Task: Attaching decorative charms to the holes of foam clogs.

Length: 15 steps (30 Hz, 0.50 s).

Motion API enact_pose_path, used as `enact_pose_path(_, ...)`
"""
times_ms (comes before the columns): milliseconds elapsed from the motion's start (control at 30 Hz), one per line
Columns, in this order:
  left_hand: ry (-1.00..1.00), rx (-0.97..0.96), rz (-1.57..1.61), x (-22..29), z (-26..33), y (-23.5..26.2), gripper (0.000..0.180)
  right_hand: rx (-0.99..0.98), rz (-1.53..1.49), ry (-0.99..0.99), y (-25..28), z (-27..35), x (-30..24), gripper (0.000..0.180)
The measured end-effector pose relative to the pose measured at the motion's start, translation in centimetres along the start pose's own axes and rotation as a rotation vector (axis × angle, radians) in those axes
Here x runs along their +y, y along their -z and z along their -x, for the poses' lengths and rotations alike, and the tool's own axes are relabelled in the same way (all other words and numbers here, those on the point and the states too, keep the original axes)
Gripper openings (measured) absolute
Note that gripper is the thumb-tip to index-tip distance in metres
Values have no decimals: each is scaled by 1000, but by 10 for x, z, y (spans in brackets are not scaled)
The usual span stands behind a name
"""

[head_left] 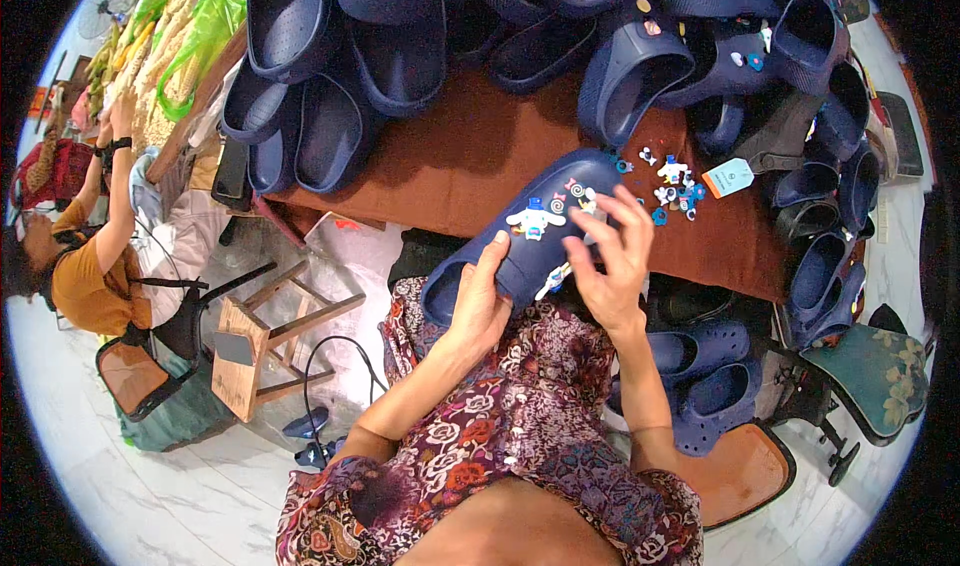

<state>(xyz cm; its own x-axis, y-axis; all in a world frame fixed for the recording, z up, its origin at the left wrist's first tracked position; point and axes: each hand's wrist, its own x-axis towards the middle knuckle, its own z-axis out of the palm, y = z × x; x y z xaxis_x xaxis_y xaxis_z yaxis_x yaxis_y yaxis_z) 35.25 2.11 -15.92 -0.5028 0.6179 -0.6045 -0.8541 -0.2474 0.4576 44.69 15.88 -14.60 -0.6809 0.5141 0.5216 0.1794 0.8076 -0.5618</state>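
Observation:
Over my lap I hold a navy clog [565, 181] tilted, its closed toe pointing up and right. My left hand [482, 301] grips it near the heel opening, thumb on top and the other fingers hidden beneath. White, blue and pink charms [537, 220] decorate its upper, with another white charm [553, 281] low on the near side. My right hand [610, 256] is at the clog's right side, fingers bent and apart beside the charms; whether a fingertip touches one is unclear. Loose small charms [675, 171] lie on the brown cloth just beyond.
Many navy clogs [400, 56] crowd the brown-covered table [450, 191]. A tag [728, 177] lies by the loose charms. A wooden stool [240, 351] stands left, with a seated person [100, 276] beyond. More clogs [715, 396] and chairs [870, 376] are at right.

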Motion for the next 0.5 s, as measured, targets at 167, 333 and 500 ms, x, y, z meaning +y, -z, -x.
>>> enact_pose_path(167,56,-50,48,3,-3,0,42,107,59,-87,12,12,11,20)
enact_pose_path(333,94,-59,54,4,-1,-4,39,52,59,-92,10,18,8,21)
enact_pose_path(500,51,-12,22,-3,-6,2,35,-6,139,-40,0,13,-1,29)
